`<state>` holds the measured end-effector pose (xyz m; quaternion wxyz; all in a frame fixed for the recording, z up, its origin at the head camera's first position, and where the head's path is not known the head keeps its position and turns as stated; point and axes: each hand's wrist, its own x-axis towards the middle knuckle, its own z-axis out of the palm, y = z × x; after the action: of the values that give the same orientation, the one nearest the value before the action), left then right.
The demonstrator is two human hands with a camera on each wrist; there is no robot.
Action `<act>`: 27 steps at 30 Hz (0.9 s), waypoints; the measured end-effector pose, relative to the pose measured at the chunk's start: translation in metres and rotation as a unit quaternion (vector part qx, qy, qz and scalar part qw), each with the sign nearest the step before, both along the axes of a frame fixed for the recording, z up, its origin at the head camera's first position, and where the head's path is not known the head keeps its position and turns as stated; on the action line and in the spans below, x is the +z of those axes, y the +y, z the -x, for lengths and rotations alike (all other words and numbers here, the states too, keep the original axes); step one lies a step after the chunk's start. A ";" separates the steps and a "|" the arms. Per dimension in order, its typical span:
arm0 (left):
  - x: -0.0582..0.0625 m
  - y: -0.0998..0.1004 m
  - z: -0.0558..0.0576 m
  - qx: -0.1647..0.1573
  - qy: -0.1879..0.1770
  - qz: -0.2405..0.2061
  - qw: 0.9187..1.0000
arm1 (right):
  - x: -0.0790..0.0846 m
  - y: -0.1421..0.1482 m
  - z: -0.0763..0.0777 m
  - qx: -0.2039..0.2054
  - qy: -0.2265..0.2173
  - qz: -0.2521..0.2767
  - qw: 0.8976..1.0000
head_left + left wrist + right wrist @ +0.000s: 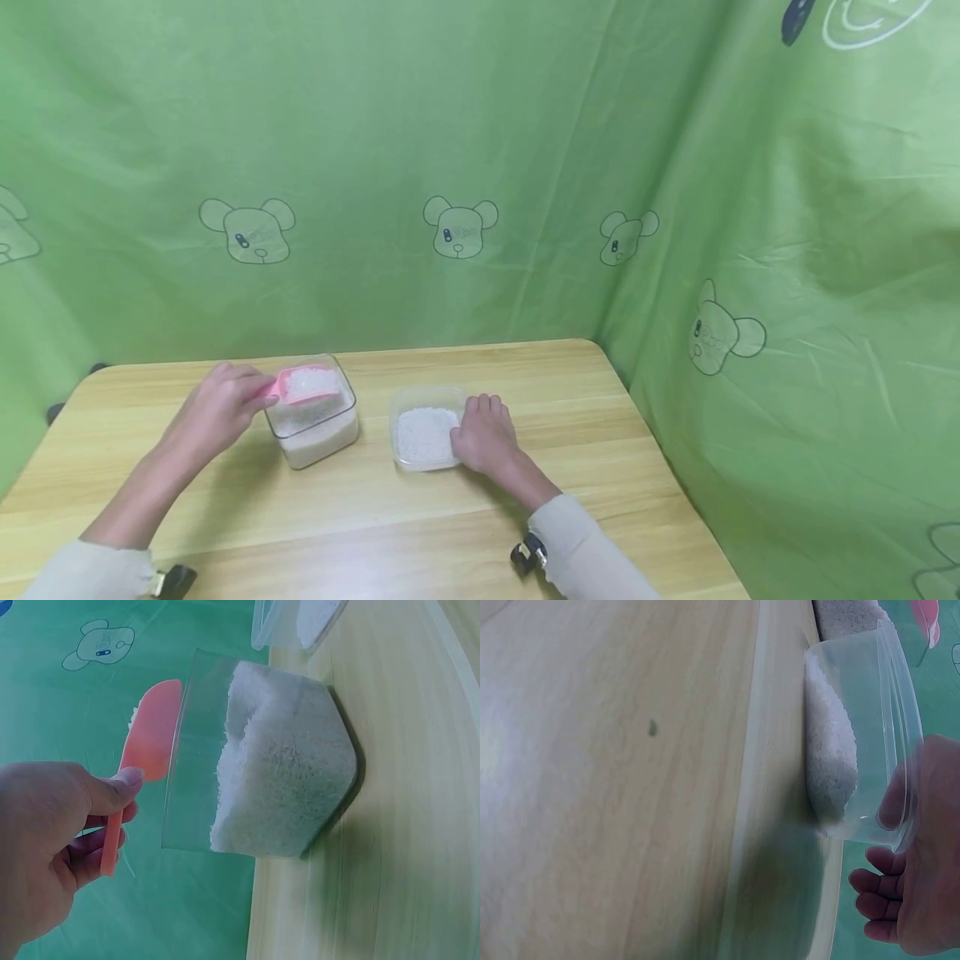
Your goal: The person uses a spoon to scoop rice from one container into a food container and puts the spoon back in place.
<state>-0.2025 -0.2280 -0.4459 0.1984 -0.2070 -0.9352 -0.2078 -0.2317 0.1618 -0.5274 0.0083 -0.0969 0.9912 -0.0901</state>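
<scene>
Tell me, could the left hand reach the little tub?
Probably yes: the left hand holds the pink scoop clear of the grains in the taller container, the little tub nearby is open, and the right hand grips only its right side.

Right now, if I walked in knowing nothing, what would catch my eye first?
Probably the pink scoop heaped with white rice, held in the left hand at the open top of the deep clear container. Next, to its right, the shallow clear tub, partly filled with white grains, its side gripped by the right hand. Behind the table, the green curtain with bear-face outlines stands out too.
</scene>
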 end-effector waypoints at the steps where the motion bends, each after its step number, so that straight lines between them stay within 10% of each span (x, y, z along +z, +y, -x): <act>1: 0.001 0.001 0.000 -0.001 0.000 0.000 1.000 | 0.000 0.000 0.000 0.001 0.000 0.001 1.000; 27: 0.013 0.039 0.004 -0.029 -0.009 -0.004 1.000 | -0.001 0.001 0.001 -0.001 -0.001 0.009 1.000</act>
<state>-0.2067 -0.1890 -0.4333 0.1845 -0.2309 -0.9298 -0.2196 -0.2323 0.1626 -0.5285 0.0080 -0.0962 0.9903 -0.0995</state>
